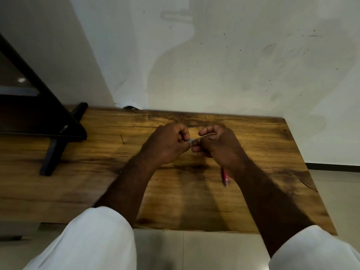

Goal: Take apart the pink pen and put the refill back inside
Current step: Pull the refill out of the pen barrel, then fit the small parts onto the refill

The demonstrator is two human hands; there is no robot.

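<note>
Head view, pink pen (pixel 225 177) lying near-to-far

Pink pen (pixel 225 178) half hidden beneath the right hand (pixel 220 147); the pinched pale piece (pixel 191 140) is blurred, perhaps the refill.

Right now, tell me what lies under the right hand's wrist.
A pink pen lies on the wooden table there, its near end showing. The right hand and wrist cover its far end, so whether it is whole cannot be told.
</note>
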